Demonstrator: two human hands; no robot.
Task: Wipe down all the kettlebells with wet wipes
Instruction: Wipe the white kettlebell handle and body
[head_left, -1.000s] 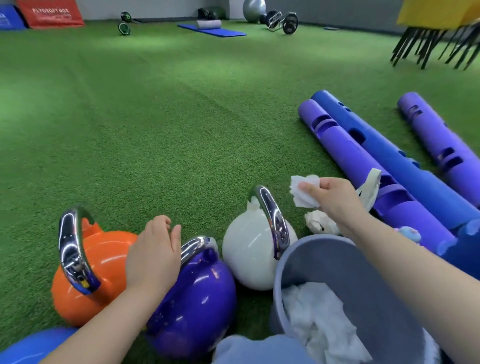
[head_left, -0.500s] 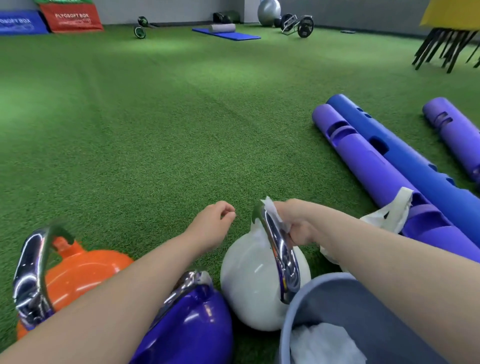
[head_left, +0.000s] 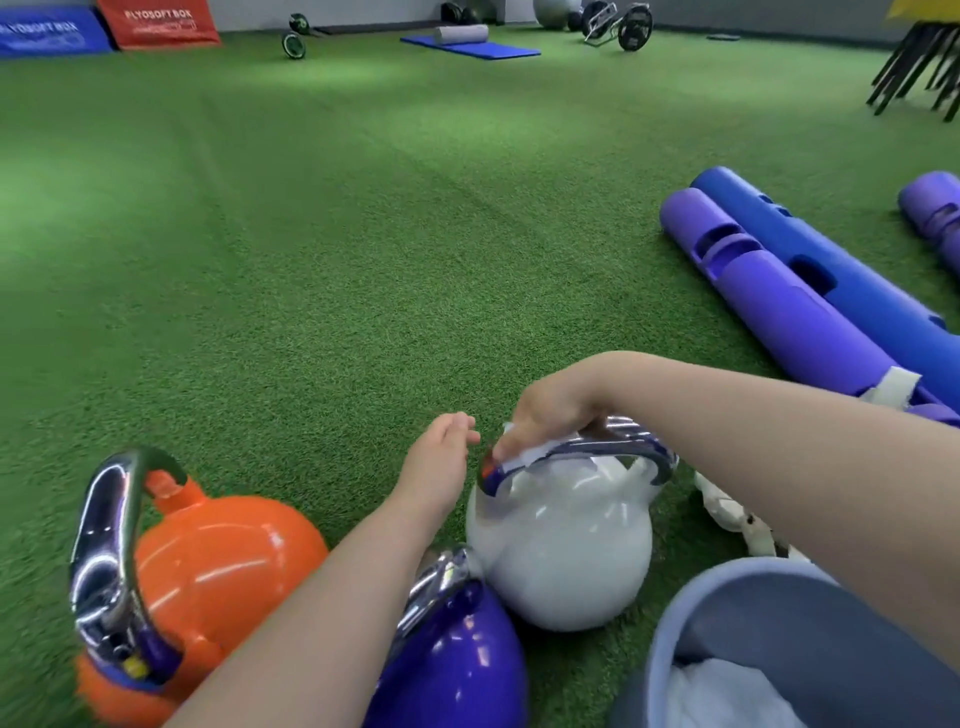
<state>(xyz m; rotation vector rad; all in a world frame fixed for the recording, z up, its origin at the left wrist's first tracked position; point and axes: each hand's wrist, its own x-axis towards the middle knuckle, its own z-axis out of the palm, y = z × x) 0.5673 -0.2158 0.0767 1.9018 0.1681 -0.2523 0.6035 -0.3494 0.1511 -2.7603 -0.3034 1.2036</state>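
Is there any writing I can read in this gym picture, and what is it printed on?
"PLYOSOFT BOX": white letters on the red padded box at the far wall; a smaller line beneath is too blurred to read.
Blue padded box beside it: similar white lettering, too blurred to read surely.
Orange kettlebell, white kettlebell, purple kettlebell: no readable text.

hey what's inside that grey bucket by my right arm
Crumpled white used wipes lie in the grey bucket. The right forearm and the frame's edge cover most of the inside, so anything else there can't be seen.
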